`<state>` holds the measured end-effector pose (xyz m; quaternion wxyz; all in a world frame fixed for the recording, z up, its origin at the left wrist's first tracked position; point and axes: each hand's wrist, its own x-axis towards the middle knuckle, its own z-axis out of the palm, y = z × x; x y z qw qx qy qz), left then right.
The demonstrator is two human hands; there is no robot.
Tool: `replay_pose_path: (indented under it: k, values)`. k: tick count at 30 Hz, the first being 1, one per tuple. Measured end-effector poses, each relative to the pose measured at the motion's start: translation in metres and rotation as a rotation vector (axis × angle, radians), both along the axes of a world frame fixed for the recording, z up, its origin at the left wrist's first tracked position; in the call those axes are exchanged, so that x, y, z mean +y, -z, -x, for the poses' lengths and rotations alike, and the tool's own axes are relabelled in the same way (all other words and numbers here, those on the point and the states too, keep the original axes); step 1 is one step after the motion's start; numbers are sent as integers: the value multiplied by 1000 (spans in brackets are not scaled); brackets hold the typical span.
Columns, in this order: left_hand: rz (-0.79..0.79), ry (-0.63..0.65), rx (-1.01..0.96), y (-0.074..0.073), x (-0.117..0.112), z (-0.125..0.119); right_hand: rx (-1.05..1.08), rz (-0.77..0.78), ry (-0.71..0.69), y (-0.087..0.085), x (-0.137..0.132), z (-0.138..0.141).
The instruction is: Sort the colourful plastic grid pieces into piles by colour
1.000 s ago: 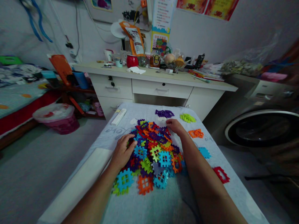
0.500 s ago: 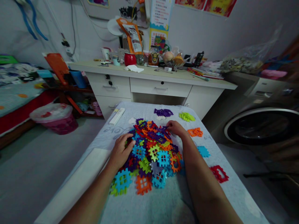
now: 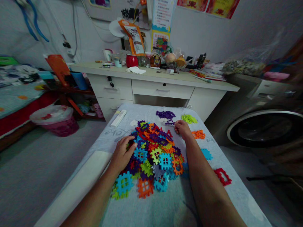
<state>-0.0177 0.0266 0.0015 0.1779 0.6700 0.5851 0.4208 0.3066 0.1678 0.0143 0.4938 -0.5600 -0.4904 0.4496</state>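
Note:
A heap of coloured plastic interlocking tiles [image 3: 153, 154] lies in the middle of a cloth-covered table [image 3: 151, 208]. My left hand [image 3: 123, 153] rests on the heap's left edge, fingers curled over tiles. My right hand [image 3: 182, 129] is at the heap's far right corner, pinching a small purple tile [image 3: 169, 122] just in front of a purple pile [image 3: 165, 114]. Sorted groups lie along the right side: green [image 3: 189, 119], orange [image 3: 198, 134], blue [image 3: 206, 154] and red [image 3: 222, 176].
A white box [image 3: 118, 118] lies at the table's far left. Beyond stands a cluttered white desk [image 3: 163, 88] with drawers. A washing machine [image 3: 262, 126] is to the right, a pink bin [image 3: 55, 119] and a bed [image 3: 16, 94] to the left.
My right hand has left the top of the heap and moved outward toward the purple pile, carrying a purple tile. My left hand has stayed on the heap's left edge.

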Motion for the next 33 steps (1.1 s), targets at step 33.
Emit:
replay_pose_path:
  k: [33]
  values:
    - [-25, -10, -10, -1, -2, -1, -143, 27, -58, -8, 15, 23]
